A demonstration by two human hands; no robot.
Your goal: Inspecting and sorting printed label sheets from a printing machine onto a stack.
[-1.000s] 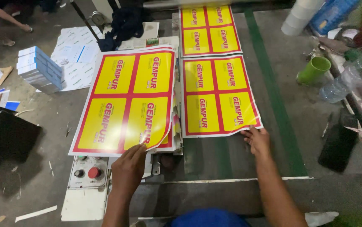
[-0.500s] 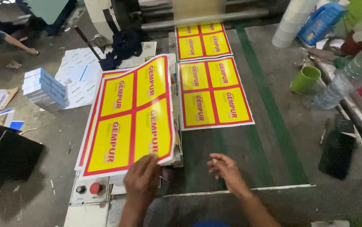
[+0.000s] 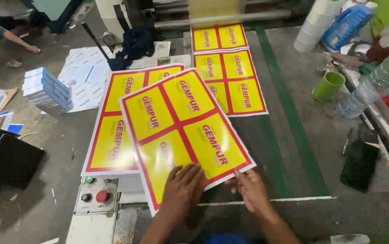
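Observation:
Both of my hands hold one glossy printed sheet [image 3: 185, 131], yellow panels framed in red. It is raised and turned at an angle. My left hand [image 3: 183, 190] lies flat on its near edge, and my right hand [image 3: 251, 190] grips its near right corner. The sheet hangs over a stack of like sheets [image 3: 111, 135] at the left and partly covers a sheet lying on the dark belt [image 3: 244, 86]. Another such sheet [image 3: 219, 38] lies farther up the belt by the rollers.
A control box with a red button [image 3: 97, 196] sits below the stack. A green cup [image 3: 328, 86], a plastic bottle [image 3: 375, 83], white rolls [image 3: 314, 22] and a blue jug [image 3: 346, 25] line the right. Boxed packs [image 3: 45, 90] and another person's arm [image 3: 18, 40] are at left.
My left hand was at the stack's near edge and my right hand on the belt sheet, then drawn back. Now both hands hold one sheet, raised and turned across the stack and belt.

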